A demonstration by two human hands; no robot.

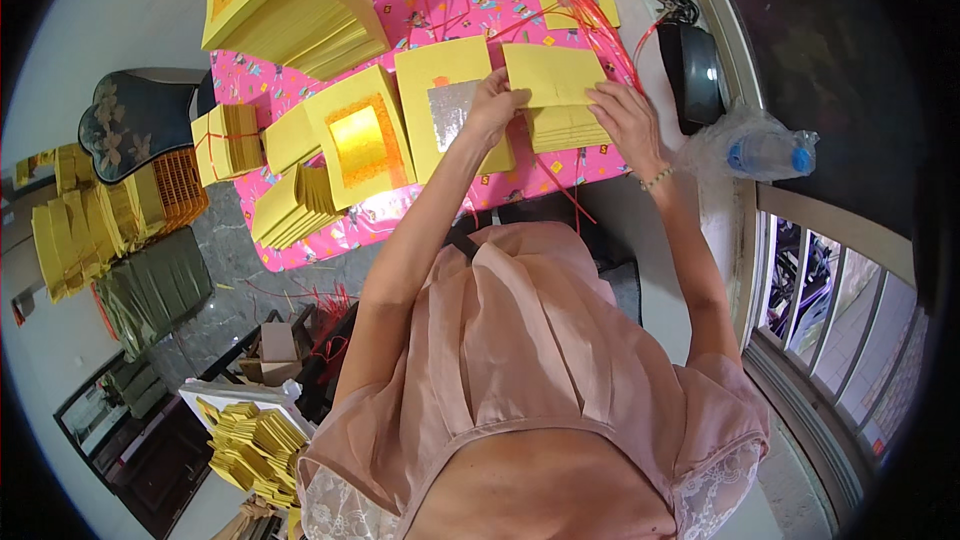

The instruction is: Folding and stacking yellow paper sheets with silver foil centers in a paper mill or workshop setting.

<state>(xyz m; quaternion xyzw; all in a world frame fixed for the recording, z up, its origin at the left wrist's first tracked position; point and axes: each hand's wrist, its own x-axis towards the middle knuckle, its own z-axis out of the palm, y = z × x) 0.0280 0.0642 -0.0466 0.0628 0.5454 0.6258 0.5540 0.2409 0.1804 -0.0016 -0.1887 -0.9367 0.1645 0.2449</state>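
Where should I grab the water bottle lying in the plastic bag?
Probably round its clear middle, coming down from above. The water bottle lies on its side inside a thin plastic bag, blue cap pointing right, so the long round body faces up. The cap end is too small for a good grip.

The folded sheet (553, 75) lies on a paper stack (568, 126), with the silver-foil sheet (452, 112) at its nine o'clock. The bottle (768, 152) lies at three o'clock, the tall pile (290, 2) at ten.
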